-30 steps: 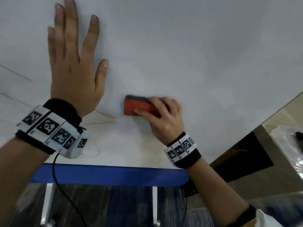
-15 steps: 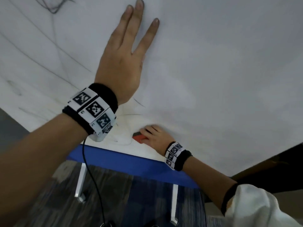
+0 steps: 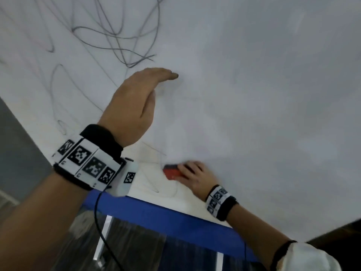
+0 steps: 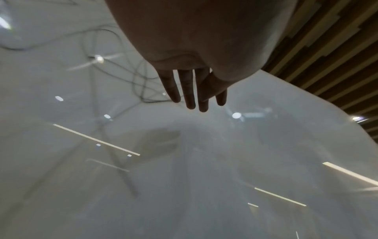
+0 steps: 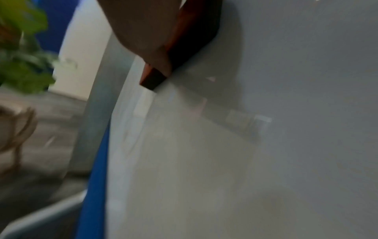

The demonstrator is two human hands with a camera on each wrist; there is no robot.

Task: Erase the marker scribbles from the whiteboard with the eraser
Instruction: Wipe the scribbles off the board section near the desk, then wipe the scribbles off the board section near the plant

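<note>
— Eraser (image 3: 171,173): where?
— Low on the whiteboard (image 3: 254,94), near its blue bottom edge (image 3: 166,214) — right hand (image 3: 195,177) curls round it, pressing it flat.
— Left hand (image 3: 132,108)?
— Fingers straight, holding nothing. Scribbles (image 3: 117,36) above it; bare board stretches right.
</note>
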